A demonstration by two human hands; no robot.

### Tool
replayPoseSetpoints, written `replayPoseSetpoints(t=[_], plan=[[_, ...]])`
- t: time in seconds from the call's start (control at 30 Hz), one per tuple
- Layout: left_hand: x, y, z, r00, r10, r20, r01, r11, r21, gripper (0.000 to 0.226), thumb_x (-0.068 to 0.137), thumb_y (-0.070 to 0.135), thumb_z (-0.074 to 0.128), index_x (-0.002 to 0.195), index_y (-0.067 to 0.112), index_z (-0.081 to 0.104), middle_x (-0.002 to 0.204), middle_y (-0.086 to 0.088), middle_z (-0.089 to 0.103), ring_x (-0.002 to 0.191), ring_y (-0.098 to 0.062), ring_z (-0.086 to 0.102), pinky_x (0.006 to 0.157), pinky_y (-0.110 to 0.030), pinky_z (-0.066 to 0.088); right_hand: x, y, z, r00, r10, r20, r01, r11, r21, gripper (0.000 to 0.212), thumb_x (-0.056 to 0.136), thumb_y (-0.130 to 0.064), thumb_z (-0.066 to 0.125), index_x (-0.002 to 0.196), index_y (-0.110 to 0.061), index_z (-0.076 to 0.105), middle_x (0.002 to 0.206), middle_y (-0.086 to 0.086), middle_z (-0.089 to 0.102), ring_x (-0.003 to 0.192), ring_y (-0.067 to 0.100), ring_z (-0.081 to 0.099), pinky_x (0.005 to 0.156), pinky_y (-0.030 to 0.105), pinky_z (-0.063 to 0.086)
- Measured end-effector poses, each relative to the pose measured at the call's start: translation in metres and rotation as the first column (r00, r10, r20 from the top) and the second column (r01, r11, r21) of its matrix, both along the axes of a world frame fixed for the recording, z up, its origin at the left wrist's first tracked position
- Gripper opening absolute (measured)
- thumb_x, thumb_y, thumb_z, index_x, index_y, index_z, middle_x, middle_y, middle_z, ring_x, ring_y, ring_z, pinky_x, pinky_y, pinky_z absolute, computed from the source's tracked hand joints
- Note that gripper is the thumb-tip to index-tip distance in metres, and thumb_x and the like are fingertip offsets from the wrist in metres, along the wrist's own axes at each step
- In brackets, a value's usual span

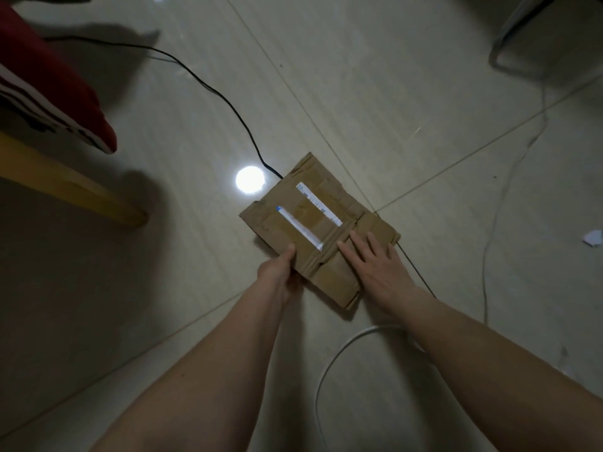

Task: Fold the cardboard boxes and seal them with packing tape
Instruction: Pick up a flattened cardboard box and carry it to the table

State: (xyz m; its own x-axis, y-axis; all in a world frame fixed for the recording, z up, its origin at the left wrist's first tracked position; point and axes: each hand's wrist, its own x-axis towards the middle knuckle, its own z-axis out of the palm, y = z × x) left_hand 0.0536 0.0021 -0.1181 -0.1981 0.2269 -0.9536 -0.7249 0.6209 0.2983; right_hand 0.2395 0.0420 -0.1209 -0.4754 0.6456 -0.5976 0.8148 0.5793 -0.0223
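I have one flattened cardboard box (318, 230) under me, lying on the tiled floor (375, 109) just past centre, with its corners turned toward 12, 3, 6 and 9 o'clock. Old brown tape runs across its face, and two white label strips (319, 203) lie side by side on the upper half.

My left hand (277, 272) has the box at its 7 o'clock edge: the thumb lies on top of the cardboard and the fingers go underneath, out of my sight, so it reads as a pinch grip on that edge. My right hand (375, 265) lies flat on the 4 o'clock portion of the box, fingers straight and slightly spread, pressing down and gripping nothing.

A black cable (228, 102) comes in from 10 o'clock and disappears under the box's far corner. Beside it at 11 o'clock a round glare of a lamp (250, 180) shines on the tile. A white cable (332, 357) loops on the floor at 6 o'clock between my forearms. At 9 o'clock stands a yellow wooden furniture leg (81, 194) with a red cushion (49, 83) above it. A scrap of white paper (592, 238) lies at 3 o'clock.
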Motion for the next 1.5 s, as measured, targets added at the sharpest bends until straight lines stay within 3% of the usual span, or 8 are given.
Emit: replayPoseSetpoints(t=[0.4, 0.53, 0.67, 0.8, 0.9, 1.07, 1.23, 1.5], plan=[[-0.017, 0.016, 0.135, 0.989, 0.026, -0.145, -0.008, 0.992, 0.124, 0.014, 0.097, 0.016, 0.055, 0.090, 0.007, 0.062, 0.083, -0.009, 0.069, 0.065, -0.020, 0.067, 0.046, -0.028, 0.055, 0.000, 0.019, 0.142, 0.957, 0.052, -0.284, -0.010, 0.989, 0.150, 0.062, 0.093, -0.006, 0.048, 0.149, -0.017, 0.022, 0.155, 0.002, 0.024, 0.144, 0.021, 0.017, 0.116, 0.038, 0.010], [-0.031, 0.011, 0.252, 0.994, 0.003, -0.105, 0.010, 0.993, 0.122, 0.014, 0.098, 0.017, 0.055, 0.104, 0.005, 0.059, 0.090, -0.012, 0.067, 0.075, -0.024, 0.065, 0.054, -0.035, 0.055, -0.001, 0.014, 0.272, 0.839, 0.110, -0.533, 0.058, 0.955, 0.290, 0.034, 0.072, 0.010, 0.062, 0.105, -0.001, 0.065, 0.107, 0.019, 0.063, 0.101, 0.035, 0.060, 0.092, 0.042, 0.044], [-0.042, 0.011, 0.388, 0.964, -0.196, -0.180, 0.207, 0.977, 0.046, 0.032, 0.094, 0.020, 0.061, 0.118, -0.001, 0.055, 0.099, -0.016, 0.063, 0.087, -0.029, 0.063, 0.067, -0.039, 0.053, -0.007, 0.017, 0.410, 0.837, 0.137, -0.530, 0.087, 0.923, 0.375, 0.024, 0.062, 0.014, 0.070, 0.077, -0.004, 0.064, 0.075, 0.012, 0.056, 0.068, 0.030, 0.054, 0.068, 0.033, 0.046], [-0.044, 0.013, 0.545, 0.455, -0.623, -0.636, 0.622, 0.733, -0.274, 0.062, 0.094, 0.044, 0.056, 0.137, 0.003, 0.044, 0.134, -0.017, 0.050, 0.120, -0.034, 0.050, 0.092, -0.039, 0.043, -0.013, 0.017, 0.551, 0.866, 0.181, -0.465, 0.041, 0.903, 0.428, 0.032, 0.054, 0.012, 0.075, 0.072, -0.010, 0.062, 0.069, 0.006, 0.054, 0.062, 0.027, 0.053, 0.069, 0.029, 0.044], [-0.028, 0.006, 0.675, 0.152, -0.528, -0.835, 0.832, 0.525, -0.180, 0.059, 0.092, 0.058, 0.046, 0.129, 0.014, 0.057, 0.134, -0.006, 0.056, 0.122, -0.023, 0.050, 0.105, -0.038, 0.039, -0.017, 0.013, 0.655, 0.902, 0.181, -0.391, 0.011, 0.897, 0.441, 0.026, 0.067, 0.007, 0.066, 0.081, -0.014, 0.060, 0.079, 0.004, 0.056, 0.075, 0.025, 0.054, 0.085, 0.032, 0.041], [0.001, -0.014, 0.838, -0.652, -0.211, -0.728, 0.738, 0.042, -0.673, 0.078, 0.077, 0.064, 0.065, 0.139, 0.022, 0.042, 0.143, 0.002, 0.044, 0.130, -0.019, 0.039, 0.112, -0.033, 0.024, -0.028, 0.004, 0.812, 0.890, 0.239, -0.389, -0.006, 0.858, 0.514, 0.017, 0.085, -0.006, 0.051, 0.096, -0.017, 0.058, 0.094, 0.004, 0.057, 0.092, 0.024, 0.052, 0.100, 0.035, 0.032], [0.001, -0.025, 0.926, -0.725, -0.158, -0.670, 0.641, 0.202, -0.741, 0.038, 0.088, 0.027, 0.064, 0.122, 0.020, 0.048, 0.114, -0.002, 0.062, 0.101, -0.025, 0.059, 0.085, -0.038, 0.048, -0.042, -0.010, 0.919, 0.846, 0.326, -0.422, 0.011, 0.781, 0.625, 0.021, 0.092, -0.008, 0.042, 0.105, -0.015, 0.057, 0.104, 0.005, 0.057, 0.101, 0.024, 0.051, 0.103, 0.034, 0.028], [-0.059, -0.044, 0.981, -0.580, -0.113, -0.807, 0.737, 0.348, -0.579, 0.015, 0.093, 0.013, 0.049, 0.097, 0.019, 0.063, 0.094, -0.004, 0.066, 0.087, -0.024, 0.061, 0.070, -0.035, 0.048, -0.065, -0.027, 1.001, 0.760, 0.340, -0.554, 0.102, 0.780, 0.618, 0.023, 0.087, -0.017, 0.059, 0.109, -0.023, 0.059, 0.103, -0.006, 0.059, 0.101, 0.016, 0.049, 0.098, 0.030, 0.031]])
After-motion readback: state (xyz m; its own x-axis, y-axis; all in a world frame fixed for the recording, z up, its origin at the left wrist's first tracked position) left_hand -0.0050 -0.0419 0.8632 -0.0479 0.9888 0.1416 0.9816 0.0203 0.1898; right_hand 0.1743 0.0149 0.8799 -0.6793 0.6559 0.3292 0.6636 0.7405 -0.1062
